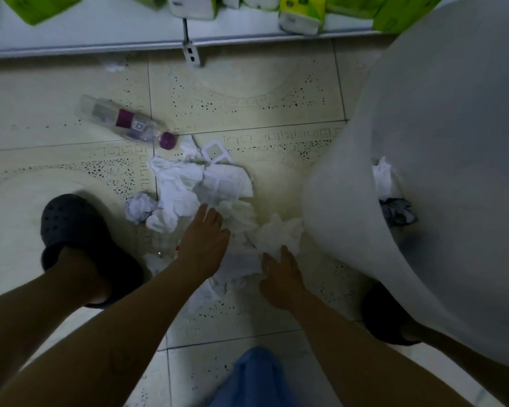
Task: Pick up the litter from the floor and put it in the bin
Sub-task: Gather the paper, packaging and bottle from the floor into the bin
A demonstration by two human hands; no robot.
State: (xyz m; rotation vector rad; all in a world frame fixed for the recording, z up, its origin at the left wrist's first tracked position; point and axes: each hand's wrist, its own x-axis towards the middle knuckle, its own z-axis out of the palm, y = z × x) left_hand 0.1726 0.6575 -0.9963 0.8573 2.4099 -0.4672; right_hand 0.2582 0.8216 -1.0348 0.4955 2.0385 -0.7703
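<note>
A heap of crumpled white tissues and wrappers (194, 186) lies on the tiled floor in the middle of the head view. My left hand (203, 239) rests palm down on the near side of the heap, fingers apart, holding nothing. My right hand (279, 274) reaches to a white tissue wad (279, 233) and touches it with spread fingers. A clear plastic bottle (124, 120) with a purple cap lies on its side to the far left. The large white bin (423, 157) stands at the right, with some litter (394, 210) showing at its opening.
A low white shelf (100, 45) with green and white packs runs along the far edge. My feet in dark clogs stand at the left (80, 236) and at the right (385, 315), under the bin's side. Blue cloth (256, 377) hangs at the bottom.
</note>
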